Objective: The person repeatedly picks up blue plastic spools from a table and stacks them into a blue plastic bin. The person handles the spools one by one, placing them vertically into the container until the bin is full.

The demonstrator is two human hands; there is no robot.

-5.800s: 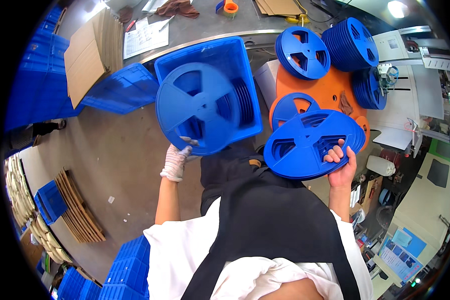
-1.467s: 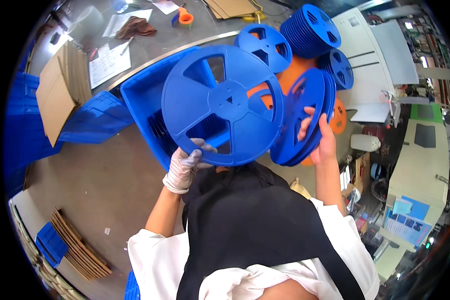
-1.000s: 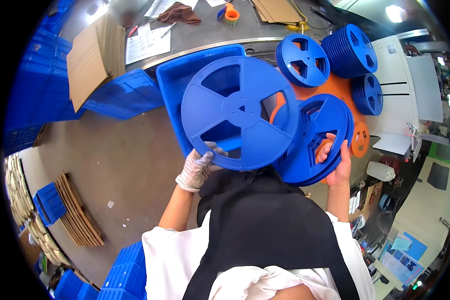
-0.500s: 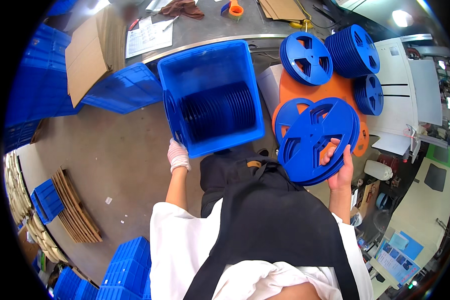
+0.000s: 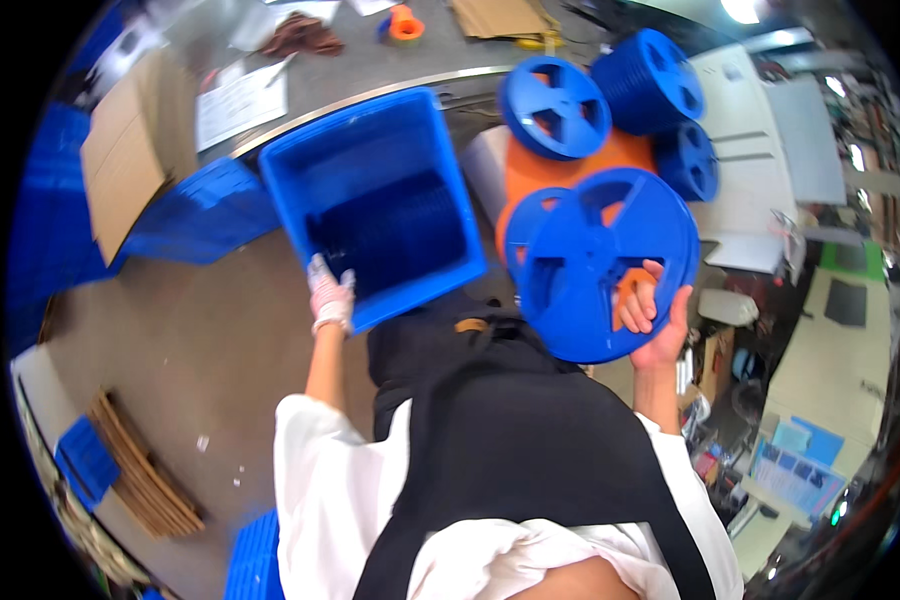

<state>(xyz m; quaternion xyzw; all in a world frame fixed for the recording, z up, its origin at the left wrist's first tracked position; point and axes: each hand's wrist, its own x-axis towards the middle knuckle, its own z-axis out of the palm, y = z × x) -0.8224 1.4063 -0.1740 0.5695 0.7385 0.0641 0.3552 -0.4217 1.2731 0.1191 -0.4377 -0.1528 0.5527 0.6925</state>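
Note:
My left hand (image 5: pixel 332 297), in a pale glove, is at the left near rim of a blue plastic bin (image 5: pixel 450 170). Its fingers and thumb are spread, and nothing shows between them. Inside the bin lies a row of dark blue reels (image 5: pixel 395 235), standing on edge and blurred. My bare right hand (image 5: pixel 655 325) grips a small stack of large blue plastic reels (image 5: pixel 580 290), its fingers hooked through a cut-out window and its thumb at the outer rim. How many reels are in that grip is hard to tell.
Beyond the held reels, an orange surface (image 5: pixel 625 165) carries more blue reel stacks (image 5: pixel 555 108). A grey workbench (image 5: pixel 370 55) holds papers, a brown cloth and an orange tape roll (image 5: pixel 405 24). Cardboard (image 5: pixel 125 150) and blue crates (image 5: pixel 55 190) stand at left.
The single reel at my left hand has left the bin's left rim, and that hand's fingers have spread. My right hand still holds its reels. The whole view has shifted.

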